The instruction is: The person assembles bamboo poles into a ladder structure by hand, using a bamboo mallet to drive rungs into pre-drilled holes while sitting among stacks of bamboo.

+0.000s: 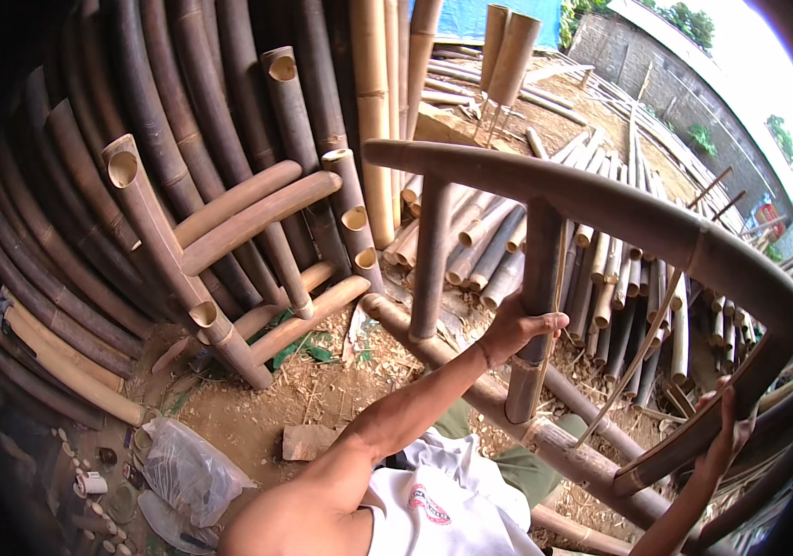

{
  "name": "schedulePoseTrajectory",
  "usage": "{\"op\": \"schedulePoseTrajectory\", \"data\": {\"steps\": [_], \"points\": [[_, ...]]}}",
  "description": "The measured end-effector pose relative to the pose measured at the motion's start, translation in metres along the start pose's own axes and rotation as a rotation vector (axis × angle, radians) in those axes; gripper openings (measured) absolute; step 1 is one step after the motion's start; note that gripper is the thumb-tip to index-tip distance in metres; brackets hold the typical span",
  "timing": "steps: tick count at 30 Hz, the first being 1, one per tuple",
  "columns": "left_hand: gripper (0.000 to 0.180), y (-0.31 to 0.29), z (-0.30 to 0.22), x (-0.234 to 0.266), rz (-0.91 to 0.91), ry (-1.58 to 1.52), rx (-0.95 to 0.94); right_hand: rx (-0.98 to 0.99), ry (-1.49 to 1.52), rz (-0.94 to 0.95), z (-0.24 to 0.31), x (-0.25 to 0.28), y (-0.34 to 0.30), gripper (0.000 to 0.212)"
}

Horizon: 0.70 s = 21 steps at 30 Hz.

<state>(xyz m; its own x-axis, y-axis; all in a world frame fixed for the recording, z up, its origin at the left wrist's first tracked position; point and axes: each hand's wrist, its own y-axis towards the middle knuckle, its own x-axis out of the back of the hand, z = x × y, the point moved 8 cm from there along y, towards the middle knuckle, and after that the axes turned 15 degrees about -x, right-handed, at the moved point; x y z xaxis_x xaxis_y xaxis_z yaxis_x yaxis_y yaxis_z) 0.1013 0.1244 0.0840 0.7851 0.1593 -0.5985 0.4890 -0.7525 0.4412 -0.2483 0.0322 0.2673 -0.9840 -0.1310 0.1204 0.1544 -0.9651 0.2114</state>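
A large dark bamboo frame (619,181) spans from the middle to the right, its two long rails joined by several thick crosspieces. My left hand (512,331) is closed round one bamboo crosspiece (543,250), thumb across its side. A thin pale strip runs along that crosspiece by the thumb. Farther right, my right hand (723,431) grips another bamboo crosspiece (670,454); some of its fingers are hidden. Between my hands, a slender cane strip (633,357) slants down from the upper rail toward the lower rail (471,375).
A smaller bamboo frame (267,213) stands at the left before upright dark poles (151,83). Stacked cut bamboo (498,250) lies beyond my frame. Wood chips cover the dirt floor, with a brick (308,442) and clear plastic bag (191,468) at lower left.
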Motion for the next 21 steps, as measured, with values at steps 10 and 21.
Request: {"op": "schedulePoseTrajectory", "data": {"steps": [10, 21], "points": [[0.030, -0.079, -0.084, -0.008, -0.513, 0.493, -0.343, -0.006, 0.246, 0.483, -0.037, -0.069, 0.100, 0.041], [0.038, -0.320, -0.251, -0.124, -1.234, 1.135, -0.910, 0.136, 0.340, 1.215, 0.053, -0.301, -0.040, 0.080]]}}
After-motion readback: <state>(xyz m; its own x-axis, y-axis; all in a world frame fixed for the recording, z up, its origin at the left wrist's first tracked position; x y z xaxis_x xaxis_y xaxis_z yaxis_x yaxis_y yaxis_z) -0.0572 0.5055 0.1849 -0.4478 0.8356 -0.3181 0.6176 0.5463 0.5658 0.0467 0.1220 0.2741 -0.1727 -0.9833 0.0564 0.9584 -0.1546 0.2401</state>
